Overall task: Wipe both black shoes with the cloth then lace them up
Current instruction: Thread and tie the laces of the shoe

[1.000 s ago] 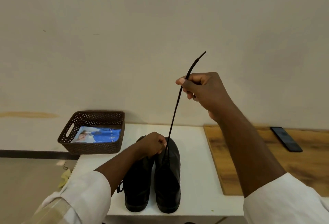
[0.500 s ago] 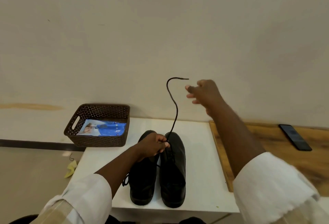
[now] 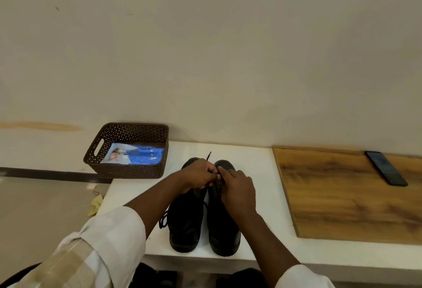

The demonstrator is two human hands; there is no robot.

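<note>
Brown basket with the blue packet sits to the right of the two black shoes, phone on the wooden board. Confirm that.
Wrong side. The head view shows the brown basket, holding the blue packet, left of the black shoes; the phone does lie on the wooden board.

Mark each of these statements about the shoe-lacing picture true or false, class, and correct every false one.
1. Both hands meet over the shoe on the right. True: the left hand and the right hand are together at its upper part.
2. The phone lies inside the basket. False: it lies on the wooden board; the basket holds a blue packet.
3. The two shoes stand side by side on the white table. True; the shoe on the left is next to the other.
4. The basket is to the right of the shoes. False: it is to their left.
5. A lace tip sticks up beyond the hands. True.
</note>
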